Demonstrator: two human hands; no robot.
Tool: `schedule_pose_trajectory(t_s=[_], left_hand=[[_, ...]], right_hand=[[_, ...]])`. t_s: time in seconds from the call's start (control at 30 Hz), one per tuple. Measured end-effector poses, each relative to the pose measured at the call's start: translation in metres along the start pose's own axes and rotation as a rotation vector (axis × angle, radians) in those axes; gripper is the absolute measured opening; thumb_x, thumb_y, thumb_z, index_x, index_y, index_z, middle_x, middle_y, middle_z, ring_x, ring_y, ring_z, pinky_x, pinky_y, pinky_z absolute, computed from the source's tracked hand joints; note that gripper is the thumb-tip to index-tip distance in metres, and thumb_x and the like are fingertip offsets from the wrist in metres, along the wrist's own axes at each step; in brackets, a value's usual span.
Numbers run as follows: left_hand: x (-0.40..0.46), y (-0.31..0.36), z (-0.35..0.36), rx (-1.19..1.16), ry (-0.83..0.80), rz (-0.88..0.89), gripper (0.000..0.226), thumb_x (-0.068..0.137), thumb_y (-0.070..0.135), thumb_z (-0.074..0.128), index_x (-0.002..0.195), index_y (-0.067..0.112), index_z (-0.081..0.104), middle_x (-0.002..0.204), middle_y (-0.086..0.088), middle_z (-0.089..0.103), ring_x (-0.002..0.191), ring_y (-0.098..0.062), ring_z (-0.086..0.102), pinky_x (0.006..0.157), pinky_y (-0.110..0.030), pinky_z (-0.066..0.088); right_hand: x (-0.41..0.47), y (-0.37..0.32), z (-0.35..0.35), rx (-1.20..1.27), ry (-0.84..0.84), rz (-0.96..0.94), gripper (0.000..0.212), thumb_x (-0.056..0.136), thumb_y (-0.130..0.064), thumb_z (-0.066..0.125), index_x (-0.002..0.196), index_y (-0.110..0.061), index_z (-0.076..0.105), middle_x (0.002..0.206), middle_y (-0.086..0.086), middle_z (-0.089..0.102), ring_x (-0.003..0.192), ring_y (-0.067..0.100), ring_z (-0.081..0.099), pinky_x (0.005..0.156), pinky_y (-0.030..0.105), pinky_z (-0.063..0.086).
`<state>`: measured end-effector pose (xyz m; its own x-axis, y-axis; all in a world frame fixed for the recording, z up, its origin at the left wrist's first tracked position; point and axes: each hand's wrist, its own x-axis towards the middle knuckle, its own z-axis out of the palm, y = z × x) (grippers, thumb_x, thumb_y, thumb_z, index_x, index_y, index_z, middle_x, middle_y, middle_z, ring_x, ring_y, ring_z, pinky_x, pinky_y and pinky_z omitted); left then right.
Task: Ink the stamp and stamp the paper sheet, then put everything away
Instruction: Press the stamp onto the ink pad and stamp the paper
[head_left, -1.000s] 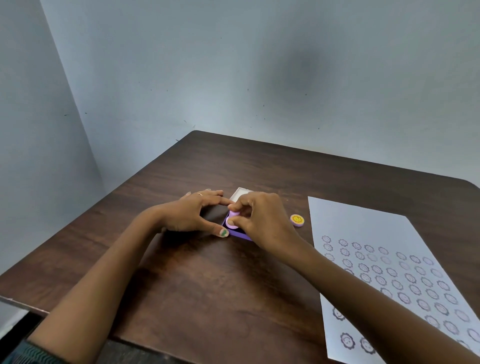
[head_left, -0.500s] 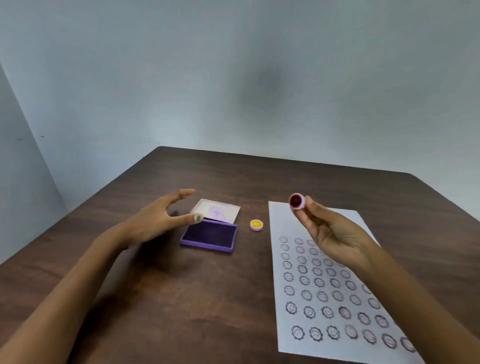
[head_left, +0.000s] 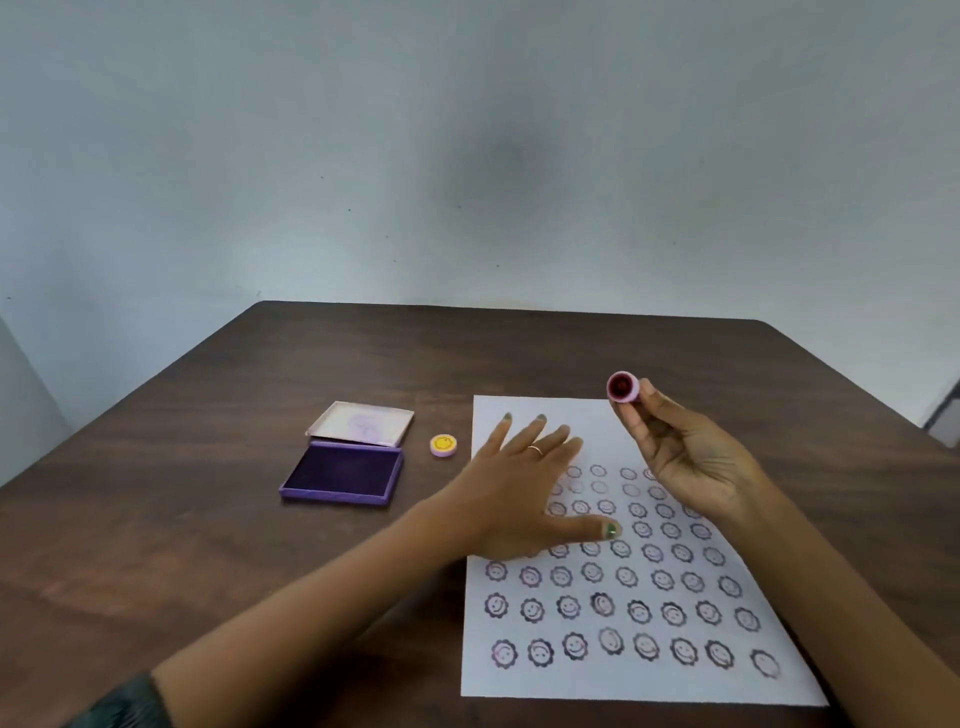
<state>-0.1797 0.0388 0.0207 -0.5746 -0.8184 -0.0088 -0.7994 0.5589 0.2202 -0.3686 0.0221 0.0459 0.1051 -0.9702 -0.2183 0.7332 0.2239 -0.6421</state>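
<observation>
My right hand (head_left: 680, 457) holds a small round pink stamp (head_left: 622, 386) in its fingertips, raised above the top of the paper sheet (head_left: 524, 675), inked face turned toward me. The white sheet lies on the right half of the table and carries several rows of smiley stamp marks. My left hand (head_left: 524, 493) lies flat with fingers spread on the sheet's upper left part. The purple ink pad (head_left: 343, 474) sits open to the left, its pale lid (head_left: 360, 423) folded back behind it. A small yellow smiley cap (head_left: 443, 445) rests between pad and sheet.
Everything lies on a dark brown wooden table (head_left: 182, 545) set against a plain grey wall (head_left: 467, 156). The table's far edge runs just behind the sheet, and its right corner falls off near my right hand.
My right hand lifted the stamp off the ink pad and carried it right, over the sheet. My left hand left the pad and moved right onto the paper.
</observation>
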Motion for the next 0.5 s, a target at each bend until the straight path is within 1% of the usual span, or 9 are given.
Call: schedule_pose_trajectory(t_s=[0.1, 0.23, 0.37, 0.43, 0.5], left_hand=[[0.010, 0.009, 0.015, 0.067, -0.038, 0.006, 0.094, 0.082, 0.074, 0.031, 0.150, 0.019, -0.002, 0.160, 0.001, -0.008, 0.144, -0.016, -0.019, 0.117, -0.044, -0.014], [0.003, 0.005, 0.023, -0.003, -0.074, 0.002, 0.093, 0.082, 0.075, 0.030, 0.149, 0.023, -0.009, 0.159, 0.005, -0.012, 0.144, -0.013, -0.019, 0.118, -0.042, -0.011], [-0.022, 0.000, 0.026, -0.016, -0.051, 0.012, 0.096, 0.077, 0.080, 0.027, 0.148, 0.027, -0.011, 0.157, 0.011, -0.015, 0.142, -0.007, -0.023, 0.117, -0.035, -0.014], [-0.037, -0.002, 0.026, -0.019, -0.046, 0.011, 0.097, 0.075, 0.082, 0.025, 0.148, 0.029, -0.013, 0.156, 0.013, -0.018, 0.140, -0.003, -0.025, 0.117, -0.034, -0.014], [-0.052, -0.004, 0.026, -0.022, -0.050, 0.011, 0.097, 0.074, 0.084, 0.022, 0.147, 0.032, -0.015, 0.155, 0.017, -0.021, 0.137, 0.001, -0.029, 0.116, -0.031, -0.016]], right_hand=[[0.001, -0.005, -0.004, -0.001, -0.010, -0.039, 0.010, 0.064, -0.003, 0.067, 0.071, 0.000, 0.073, 0.080, 0.014, 0.075, 0.080, 0.019, 0.072, 0.060, 0.025, 0.059], [0.003, -0.012, -0.008, -0.014, -0.032, -0.080, 0.009, 0.065, -0.003, 0.068, 0.070, -0.002, 0.074, 0.081, 0.012, 0.075, 0.082, 0.017, 0.072, 0.066, 0.025, 0.060], [0.005, -0.015, -0.010, -0.047, -0.021, -0.127, 0.009, 0.063, -0.003, 0.068, 0.070, -0.004, 0.075, 0.079, 0.009, 0.076, 0.080, 0.016, 0.072, 0.061, 0.021, 0.058], [0.005, -0.013, -0.010, -0.077, -0.024, -0.142, 0.013, 0.063, -0.003, 0.068, 0.074, -0.003, 0.074, 0.080, 0.009, 0.076, 0.081, 0.016, 0.072, 0.061, 0.020, 0.057], [0.005, -0.011, -0.011, -0.119, -0.026, -0.153, 0.020, 0.063, -0.004, 0.069, 0.083, -0.002, 0.072, 0.083, 0.009, 0.076, 0.084, 0.017, 0.072, 0.062, 0.021, 0.058]])
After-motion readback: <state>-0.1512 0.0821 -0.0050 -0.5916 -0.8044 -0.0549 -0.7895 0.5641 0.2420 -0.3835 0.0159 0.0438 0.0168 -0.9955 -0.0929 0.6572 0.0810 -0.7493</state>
